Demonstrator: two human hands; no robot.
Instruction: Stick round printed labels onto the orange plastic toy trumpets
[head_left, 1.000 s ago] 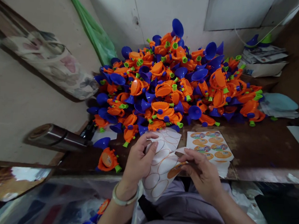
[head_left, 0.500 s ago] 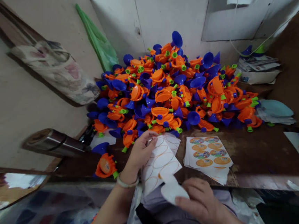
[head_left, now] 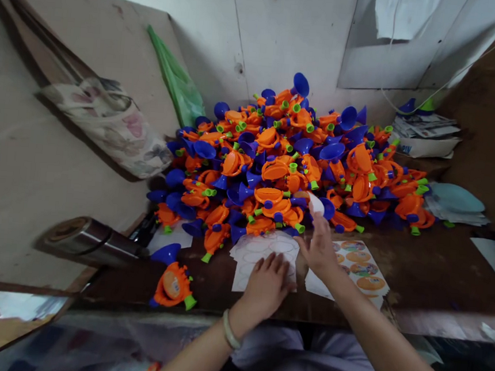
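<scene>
My left hand (head_left: 267, 282) lies with fingers spread on a stack of white sheets (head_left: 247, 266) printed with oval outlines. In my right hand (head_left: 320, 244) a sticker (head_left: 316, 205), white on the side toward me and curled, is pinched at the fingertips. It is raised in front of the toy pile. Under my right forearm, partly hidden, is a stack of sticker sheets (head_left: 360, 259) with orange and colourful ovals. To the left lies a single toy trumpet (head_left: 173, 286), orange with a blue bell and green mouthpiece, bearing an oval sticker.
A large heap of orange, blue and green toy trumpets (head_left: 275, 168) fills the back of the table (head_left: 430, 276). A steel flask (head_left: 89, 238) lies at left, below a hanging floral bag (head_left: 118, 119). Papers (head_left: 425, 132) and a pale blue lid-like piece (head_left: 457, 197) sit at right.
The oval-outlined sheet has gone from my lap area onto the table, with my left hand now flat on it. My right hand has moved forward and up with the sticker.
</scene>
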